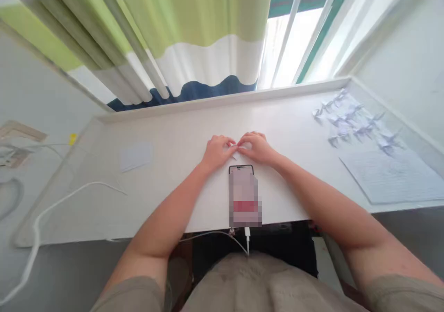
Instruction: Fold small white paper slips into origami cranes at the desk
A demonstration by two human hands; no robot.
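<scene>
My left hand and my right hand meet over the middle of the white desk. Between their pinched fingertips is a small piece of white folded paper, mostly hidden by the fingers; its exact shape cannot be made out. Both hands are closed on it. Just below them, toward my body, a phone lies on the desk with its screen blurred out. A white cable runs from the phone's lower end over the desk edge.
Several folded paper cranes stand at the right, behind a stack of lined paper. White paper squares lie at the left. A thick white cord crosses the left corner. A curtain hangs beyond the desk's raised back edge.
</scene>
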